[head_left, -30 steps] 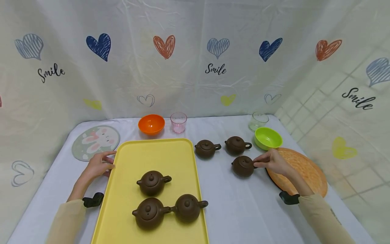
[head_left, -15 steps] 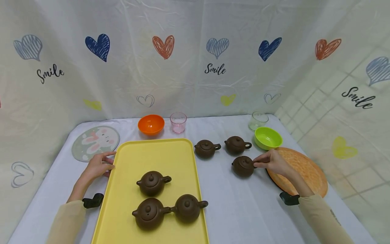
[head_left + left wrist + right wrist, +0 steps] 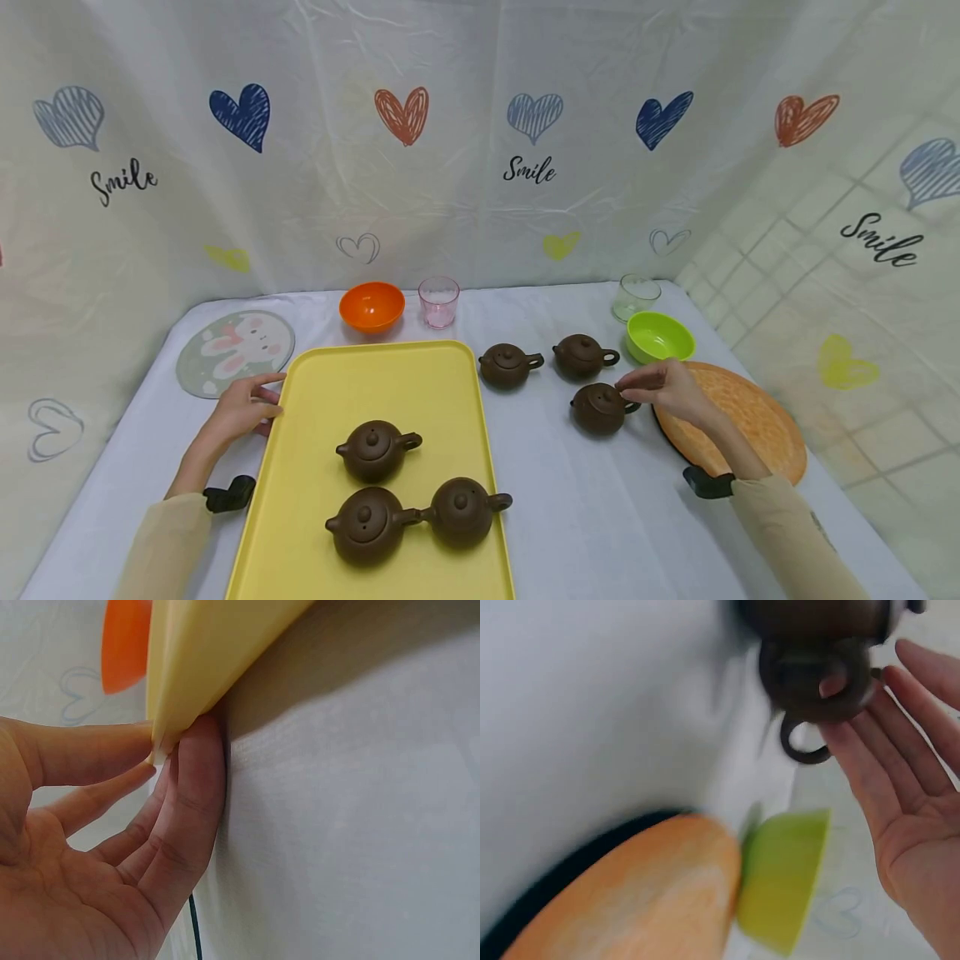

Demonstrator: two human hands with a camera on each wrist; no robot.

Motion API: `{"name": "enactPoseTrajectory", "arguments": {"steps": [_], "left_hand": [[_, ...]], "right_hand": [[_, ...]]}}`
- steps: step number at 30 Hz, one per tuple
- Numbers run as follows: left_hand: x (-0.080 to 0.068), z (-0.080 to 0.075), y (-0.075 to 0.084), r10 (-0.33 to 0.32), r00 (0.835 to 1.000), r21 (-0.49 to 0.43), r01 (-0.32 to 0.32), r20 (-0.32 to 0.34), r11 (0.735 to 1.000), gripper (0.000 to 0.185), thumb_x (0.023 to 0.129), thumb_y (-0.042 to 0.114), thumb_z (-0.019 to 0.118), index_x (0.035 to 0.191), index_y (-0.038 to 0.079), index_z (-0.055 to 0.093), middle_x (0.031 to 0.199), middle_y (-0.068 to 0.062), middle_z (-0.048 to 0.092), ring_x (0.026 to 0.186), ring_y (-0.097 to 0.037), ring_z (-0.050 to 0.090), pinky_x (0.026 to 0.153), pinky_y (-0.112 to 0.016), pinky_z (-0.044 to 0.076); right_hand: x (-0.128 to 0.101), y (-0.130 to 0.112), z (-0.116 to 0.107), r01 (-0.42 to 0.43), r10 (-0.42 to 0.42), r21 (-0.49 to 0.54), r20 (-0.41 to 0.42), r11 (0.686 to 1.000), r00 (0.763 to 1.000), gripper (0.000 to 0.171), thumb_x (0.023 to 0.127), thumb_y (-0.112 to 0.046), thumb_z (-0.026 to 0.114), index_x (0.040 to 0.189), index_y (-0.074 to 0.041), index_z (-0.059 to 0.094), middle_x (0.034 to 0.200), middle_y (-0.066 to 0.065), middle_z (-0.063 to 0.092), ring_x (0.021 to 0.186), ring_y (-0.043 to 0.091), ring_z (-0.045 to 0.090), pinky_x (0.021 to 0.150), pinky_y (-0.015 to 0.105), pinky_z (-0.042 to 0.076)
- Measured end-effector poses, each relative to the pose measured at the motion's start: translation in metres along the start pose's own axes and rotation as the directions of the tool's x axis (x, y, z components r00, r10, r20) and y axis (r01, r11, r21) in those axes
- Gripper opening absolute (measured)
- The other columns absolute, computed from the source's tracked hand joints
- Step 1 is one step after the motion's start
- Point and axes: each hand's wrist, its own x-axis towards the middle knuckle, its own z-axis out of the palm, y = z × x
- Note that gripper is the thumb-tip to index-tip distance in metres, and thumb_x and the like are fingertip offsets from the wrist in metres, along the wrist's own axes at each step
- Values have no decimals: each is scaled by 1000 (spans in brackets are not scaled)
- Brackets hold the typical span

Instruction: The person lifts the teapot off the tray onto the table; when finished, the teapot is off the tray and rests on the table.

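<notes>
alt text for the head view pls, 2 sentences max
A person's right hand reaches over a brown teapot on a white table, while the left hand holds the edge of a yellow tray carrying three more teapots. Two further teapots, bowls and glasses stand behind.

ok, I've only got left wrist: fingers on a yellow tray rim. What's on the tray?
Observer: Three brown teapots stand on the tray, all in its near half.
Operator: Right hand?
Observer: The right hand is open, its fingers by the handle of a fourth teapot, which sits off the tray on the cloth.
Operator: Any more loose pots?
Observer: Two more teapots stand behind that one, next to a green bowl.
</notes>
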Motion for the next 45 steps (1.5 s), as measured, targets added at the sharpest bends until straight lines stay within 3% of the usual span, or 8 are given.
{"name": "enactPoseTrajectory", "arguments": {"steps": [5,10,17,22,27,37,45], "left_hand": [[0,0,0,0,1000,3,0,-1,1000,63,82,-2,59,140,-11,37,97,-21,55,67,-17,62,57,-33,59],[0,0,0,7,1000,-1,-7,-2,1000,63,82,-2,59,140,-11,37,98,-21,55,67,-18,62,57,-33,59],[-1,1,1,3,1000,4,-3,-1,1000,63,82,-1,59,140,-10,37,99,-21,55,68,-18,61,58,-32,59],[0,1,0,1,1000,0,-1,3,1000,63,82,-1,60,141,-10,37,99,-21,55,68,-18,61,58,-33,59],[1,0,-2,9,1000,3,-9,1,1000,63,83,-2,60,141,-9,37,99,-21,54,68,-18,61,58,-33,58],[-2,1,-4,3,1000,3,-3,3,1000,64,82,-2,61,141,-10,37,97,-21,55,68,-18,61,58,-33,59],[-1,0,-2,14,1000,-1,-14,-5,1000,64,82,-2,61,141,-9,38,98,-21,54,68,-18,60,58,-32,58]], "right_hand": [[10,-18,7,25,-25,12,-45,1000,999,23,86,-10,70,104,4,72,99,21,71,85,3,68,74,18,54],[23,-43,28,44,-41,62,-54,997,998,23,86,-10,70,104,4,72,102,22,70,87,7,68,75,17,54],[47,-74,74,146,-147,41,26,988,989,19,85,-9,71,101,0,74,97,12,73,84,15,70,72,22,57],[64,-95,106,233,-237,48,113,971,965,17,85,-8,71,99,0,74,95,10,73,84,17,70,72,23,57],[79,-116,136,296,-304,71,228,953,925,22,84,-9,72,101,5,72,95,12,73,85,17,71,74,23,57],[89,-148,178,325,-318,44,367,945,874,23,83,-12,74,100,4,73,95,10,73,86,13,70,74,17,55],[88,-158,203,335,-321,44,430,941,844,17,81,-8,75,95,2,75,87,7,74,76,5,68,70,15,54]]}}
